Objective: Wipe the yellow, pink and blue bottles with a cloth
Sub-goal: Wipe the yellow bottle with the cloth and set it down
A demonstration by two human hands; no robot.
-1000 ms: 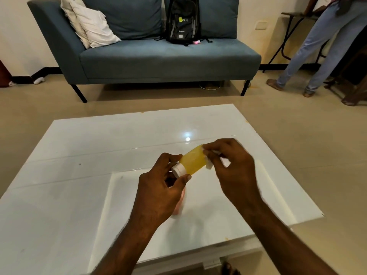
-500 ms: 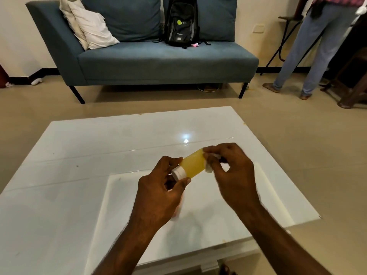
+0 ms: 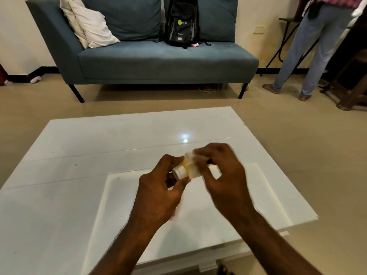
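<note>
My left hand (image 3: 158,193) grips the white-capped end of the small yellow bottle (image 3: 185,167), held tilted above the white table (image 3: 79,155). A white cloth (image 3: 193,163) covers most of the bottle's body, and only a thin yellow strip by the cap shows. My right hand (image 3: 222,175) holds the cloth wrapped against the bottle and is motion-blurred. A trace of the pink bottle (image 3: 174,212) peeks out under my left hand. No blue bottle is in view.
A blue-grey sofa (image 3: 158,60) with cushions and a black backpack (image 3: 181,22) stands beyond the table. A person in jeans (image 3: 309,52) stands at the far right by a dark stand. The table's right edge (image 3: 297,187) is near my right arm.
My right hand has slid the cloth down the bottle toward the cap, so it now covers the yellow body that showed before. The left hand keeps its grip.
</note>
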